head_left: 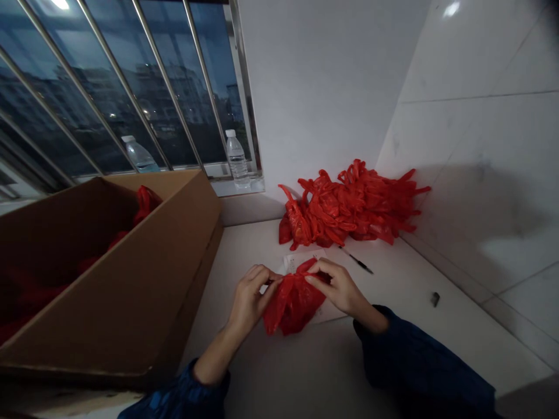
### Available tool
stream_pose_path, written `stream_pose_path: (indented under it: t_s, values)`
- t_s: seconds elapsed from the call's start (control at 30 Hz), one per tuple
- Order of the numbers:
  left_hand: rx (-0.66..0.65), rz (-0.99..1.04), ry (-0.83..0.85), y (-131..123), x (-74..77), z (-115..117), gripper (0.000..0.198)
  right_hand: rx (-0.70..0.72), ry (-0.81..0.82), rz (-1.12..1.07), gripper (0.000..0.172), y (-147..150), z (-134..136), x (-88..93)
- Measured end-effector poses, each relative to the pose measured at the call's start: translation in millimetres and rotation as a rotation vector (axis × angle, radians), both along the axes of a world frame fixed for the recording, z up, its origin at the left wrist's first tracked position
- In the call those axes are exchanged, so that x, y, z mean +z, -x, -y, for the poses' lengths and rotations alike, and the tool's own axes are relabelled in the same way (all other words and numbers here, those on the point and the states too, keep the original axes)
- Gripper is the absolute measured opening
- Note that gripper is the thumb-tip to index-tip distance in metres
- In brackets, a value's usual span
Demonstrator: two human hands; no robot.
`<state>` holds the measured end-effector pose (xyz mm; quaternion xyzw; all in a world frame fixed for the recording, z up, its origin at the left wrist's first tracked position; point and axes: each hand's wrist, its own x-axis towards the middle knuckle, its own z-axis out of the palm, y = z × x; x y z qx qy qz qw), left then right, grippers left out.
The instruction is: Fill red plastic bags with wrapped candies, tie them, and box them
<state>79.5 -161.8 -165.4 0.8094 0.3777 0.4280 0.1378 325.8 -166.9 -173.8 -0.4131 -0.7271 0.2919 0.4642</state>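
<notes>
Between my two hands is a red plastic bag (pixel 293 305), held just above the white tabletop. My left hand (pixel 253 291) pinches its upper left edge between thumb and fingers. With thumb and forefinger, my right hand (pixel 338 285) grips the bag's upper right part. What the bag contains, if anything, I cannot make out. Partly covered by the bag is a sheet of white paper (pixel 331 313) with some print on it. Behind my hands a heap of red plastic bags (pixel 345 203) lies against the wall.
A large open cardboard box (pixel 131 297) with red bags inside stands at left. A black pen (pixel 358 261) and a small dark object (pixel 435 299) lie on the table (pixel 406 326). Two water bottles (pixel 237 160) stand by the barred window. Tiled wall (pixel 493 192) bounds the right side.
</notes>
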Motion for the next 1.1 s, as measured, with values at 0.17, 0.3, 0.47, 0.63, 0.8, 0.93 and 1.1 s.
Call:
stream_pose_path:
  t_s: [0.17, 0.3, 0.47, 0.63, 0.8, 0.93, 1.1]
  values:
    - [0.101, 0.098, 0.1, 15.2, 4.9, -7.0, 0.015, -0.041, 0.084, -0.012, 0.015, -14.6, -2.7, 1.4]
    - [0.04, -0.121, 0.024, 5.9, 15.4, 4.9, 0.023, 0.046, 0.115, 0.123, 0.024, -8.9, 5.6, 8.3]
    - [-0.018, -0.42, -0.12, -12.2, 16.9, 12.8, 0.015, -0.006, 0.087, 0.197, 0.021, 6.1, 12.2, 10.1]
    - [0.176, -0.032, -0.048, 5.1, 3.6, -4.8, 0.017, -0.157, 0.062, -0.056, 0.027, -8.9, -0.3, 3.8]
    - [0.31, 0.322, 0.105, 23.2, 7.5, -9.7, 0.022, -0.188, 0.072, -0.169, 0.027, -22.2, -6.7, 0.4]
    - [0.131, 0.217, 0.17, 7.8, 18.2, 6.4, 0.048, -0.124, 0.113, -0.096, 0.03, -13.6, 1.5, 3.6]
    - [0.121, 0.201, 0.199, -6.9, 36.5, 21.7, 0.019, -0.032, 0.11, 0.118, 0.028, -13.2, 15.4, 21.9]
